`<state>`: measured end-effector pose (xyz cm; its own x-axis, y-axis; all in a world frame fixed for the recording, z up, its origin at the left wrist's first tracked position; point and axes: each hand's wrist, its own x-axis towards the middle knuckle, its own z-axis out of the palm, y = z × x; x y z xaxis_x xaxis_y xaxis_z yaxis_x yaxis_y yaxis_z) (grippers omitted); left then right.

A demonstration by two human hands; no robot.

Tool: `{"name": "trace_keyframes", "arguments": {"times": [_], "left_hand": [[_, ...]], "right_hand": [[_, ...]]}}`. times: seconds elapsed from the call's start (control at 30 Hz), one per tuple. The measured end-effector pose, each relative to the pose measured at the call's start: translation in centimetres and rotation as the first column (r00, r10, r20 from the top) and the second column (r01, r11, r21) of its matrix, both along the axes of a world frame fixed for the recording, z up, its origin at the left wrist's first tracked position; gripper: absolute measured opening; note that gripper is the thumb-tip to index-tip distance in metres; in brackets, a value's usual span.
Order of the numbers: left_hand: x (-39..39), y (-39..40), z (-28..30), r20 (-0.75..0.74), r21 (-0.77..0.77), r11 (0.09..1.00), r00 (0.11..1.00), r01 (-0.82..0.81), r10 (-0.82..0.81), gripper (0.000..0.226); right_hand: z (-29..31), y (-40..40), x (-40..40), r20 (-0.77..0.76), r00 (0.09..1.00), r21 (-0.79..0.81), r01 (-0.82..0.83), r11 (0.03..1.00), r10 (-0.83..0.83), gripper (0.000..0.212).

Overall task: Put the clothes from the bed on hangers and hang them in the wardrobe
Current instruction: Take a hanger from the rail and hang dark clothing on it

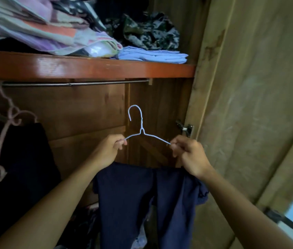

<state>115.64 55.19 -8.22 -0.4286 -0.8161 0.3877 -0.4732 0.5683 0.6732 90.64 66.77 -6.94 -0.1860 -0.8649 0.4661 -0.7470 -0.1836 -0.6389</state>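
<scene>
A pale blue wire hanger [140, 129] is held up in front of the open wardrobe, hook upward, below the rail [66, 84]. Its left end is pinched by the left hand [110, 150] and its right end by the right hand [189, 155], so the hanger sits right between them. A navy garment [142, 200] is draped over its lower bar, hanging down between the forearms. Further left, a pink hanger [3, 133] with dark clothing is hooked on the rail. Folded fabrics [152, 55] are stacked on the shelf [88, 69] above.
</scene>
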Motion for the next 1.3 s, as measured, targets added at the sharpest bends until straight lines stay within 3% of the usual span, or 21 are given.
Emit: {"name": "trace_keyframes", "arguments": {"times": [0.1,0.2,0.37,0.57,0.73,0.97,1.3], "left_hand": [[-2.3,2.8,0.4,-0.027,0.004,0.997,0.997,0.077,-0.077,0.027],[-5.3,5.9,0.6,-0.171,0.043,0.987,0.975,0.153,-0.144,0.023],[-9.8,9.9,0.9,-0.323,0.119,0.963,0.927,0.241,-0.192,0.019],[-15.0,13.6,0.6,-0.47,0.173,0.941,0.864,0.291,-0.181,0.018],[-18.4,15.3,0.3,-0.545,0.185,0.879,0.79,0.44,-0.281,0.018],[-23.5,16.3,0.2,-0.477,0.229,0.707,0.711,0.669,-0.518,0.022],[-28.3,20.2,0.0,-0.433,0.264,0.376,0.458,0.888,-0.777,0.018]], "right_hand": [[-0.3,4.0,-2.0,-0.047,0.992,-0.059,0.113,0.992,-0.116,0.021],[-0.5,7.7,-3.6,-0.065,0.972,-0.119,0.219,0.968,-0.228,0.01],[-1.0,13.3,-6.2,0.064,0.938,-0.109,0.347,0.932,-0.342,0.007],[-1.3,19.0,-8.4,0.227,0.861,-0.063,0.479,0.876,-0.455,0.025],[-1.1,23.1,-9.2,0.285,0.789,-0.05,0.58,0.813,-0.545,0.02],[-1.1,28.0,-9.1,0.281,0.607,-0.023,0.779,0.627,-0.743,0.023],[-1.3,34.6,-4.3,0.278,0.268,0.001,0.96,0.279,-0.922,0.02]]}}
